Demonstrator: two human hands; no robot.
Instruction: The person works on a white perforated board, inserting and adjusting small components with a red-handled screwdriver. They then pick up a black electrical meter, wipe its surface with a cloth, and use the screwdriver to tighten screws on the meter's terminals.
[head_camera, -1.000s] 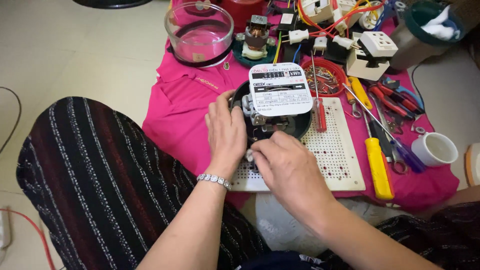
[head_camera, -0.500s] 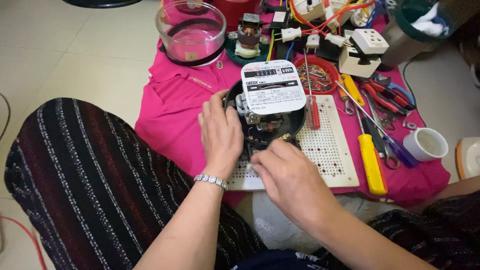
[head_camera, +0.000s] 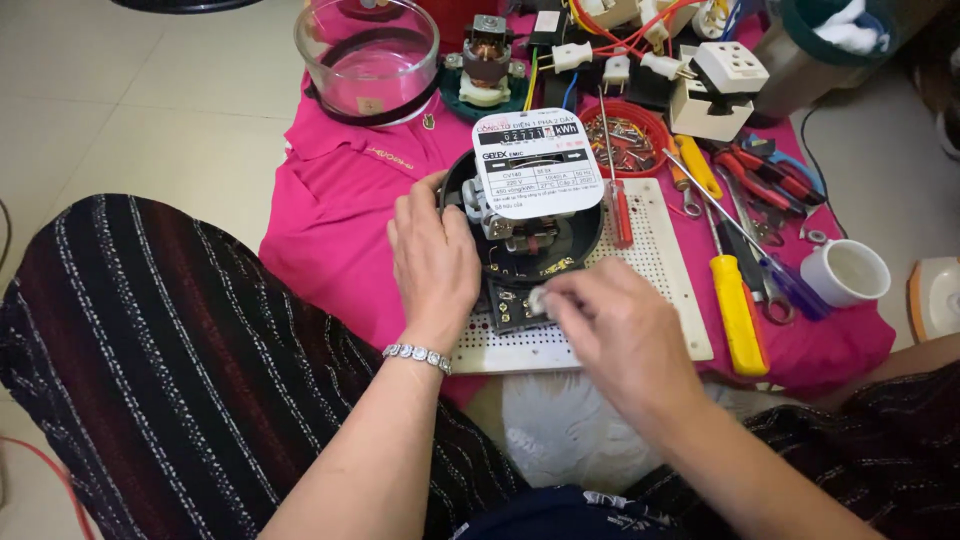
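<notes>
1. The landmark is a round black electricity meter with a white printed faceplate (head_camera: 530, 215). It sits opened on a white perforated plastic board (head_camera: 660, 270), which lies on a bright pink cloth (head_camera: 340, 210) spread over the floor.
2. My left hand (head_camera: 432, 262) rests against the meter's left side, fingers curled over its black rim and thumb along the edge, steadying it. A beaded silver bracelet (head_camera: 418, 354) circles that wrist.
3. My right hand (head_camera: 610, 325) is at the meter's lower edge, just over the dark terminal block (head_camera: 510, 305). Its fingertips (head_camera: 545, 298) are pinched together there; I cannot tell what, if anything, lies between them.
4. Right of the meter lie a yellow-handled screwdriver (head_camera: 738, 310) and a slim red-handled screwdriver (head_camera: 620, 210), the latter almost touching the meter's rim.
5. Beyond the meter stands a clear glass dome cover (head_camera: 367, 50).
6. Farther right of the meter sits a small white cup (head_camera: 846, 272).
7. My dark striped trousers (head_camera: 150, 370) fill the space nearer me than the meter.
</notes>
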